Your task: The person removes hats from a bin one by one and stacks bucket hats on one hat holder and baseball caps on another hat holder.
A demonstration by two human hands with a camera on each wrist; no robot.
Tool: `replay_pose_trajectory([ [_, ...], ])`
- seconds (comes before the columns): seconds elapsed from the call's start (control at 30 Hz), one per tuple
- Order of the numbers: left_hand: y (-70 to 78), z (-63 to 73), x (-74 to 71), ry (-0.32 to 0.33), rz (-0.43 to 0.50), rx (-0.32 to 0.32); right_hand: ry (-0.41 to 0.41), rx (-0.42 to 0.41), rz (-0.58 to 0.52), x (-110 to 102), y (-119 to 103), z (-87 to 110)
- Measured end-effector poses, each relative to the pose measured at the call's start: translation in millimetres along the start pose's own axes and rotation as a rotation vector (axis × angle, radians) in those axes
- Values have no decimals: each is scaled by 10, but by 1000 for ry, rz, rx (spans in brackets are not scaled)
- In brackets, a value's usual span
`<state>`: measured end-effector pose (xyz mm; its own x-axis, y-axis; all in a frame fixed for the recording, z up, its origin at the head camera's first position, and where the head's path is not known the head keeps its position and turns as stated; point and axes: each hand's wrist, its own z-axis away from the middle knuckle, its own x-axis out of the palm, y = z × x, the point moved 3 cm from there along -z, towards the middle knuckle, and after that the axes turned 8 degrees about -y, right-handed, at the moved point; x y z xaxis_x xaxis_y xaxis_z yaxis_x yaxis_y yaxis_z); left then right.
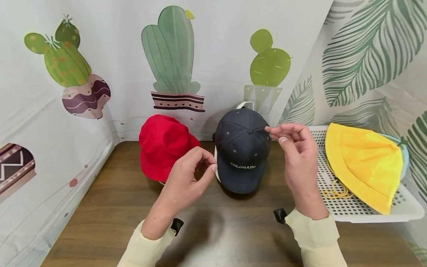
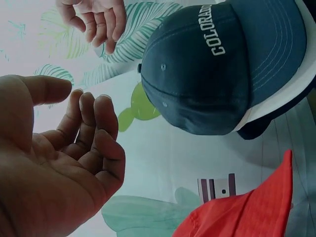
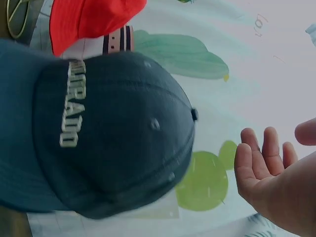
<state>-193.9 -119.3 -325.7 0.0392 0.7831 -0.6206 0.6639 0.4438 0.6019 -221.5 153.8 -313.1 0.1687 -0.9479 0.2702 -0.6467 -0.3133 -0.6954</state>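
Note:
A navy baseball cap (image 1: 245,148) lettered COLORADO stands at the middle of the table, brim toward me. A white brim edge (image 2: 276,111) shows beneath it in the left wrist view, and a white strap (image 1: 245,105) sticks up behind. My left hand (image 1: 188,178) hovers between this cap and a red bucket hat (image 1: 161,144), fingers loosely bent, thumb apart from the fingertips, nothing held. On the other side, my right hand (image 1: 300,159) is raised beside the cap's crown with relaxed fingers. The right wrist view shows a gap between those fingers and the cap.
At the right, a white perforated basket (image 1: 353,215) holds a yellow bucket hat (image 1: 367,159) with a yellow cord (image 1: 337,191). A light blue hat (image 1: 405,155) peeks out behind it. Cactus-printed cloth (image 1: 223,48) hangs behind the brown wooden table (image 1: 106,207).

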Motion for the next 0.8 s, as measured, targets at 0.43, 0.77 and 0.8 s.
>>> replay_pose_trajectory([
  [0.43, 52, -6, 212, -100, 13, 44, 72, -143, -87, -359, -223, -66],
  [0.77, 82, -2, 398, -137, 17, 96, 210, -194, -66, -708, -320, -92],
  [0.8, 83, -2, 416, -143, 12, 98, 228, -197, -55, -747, -331, -95],
])
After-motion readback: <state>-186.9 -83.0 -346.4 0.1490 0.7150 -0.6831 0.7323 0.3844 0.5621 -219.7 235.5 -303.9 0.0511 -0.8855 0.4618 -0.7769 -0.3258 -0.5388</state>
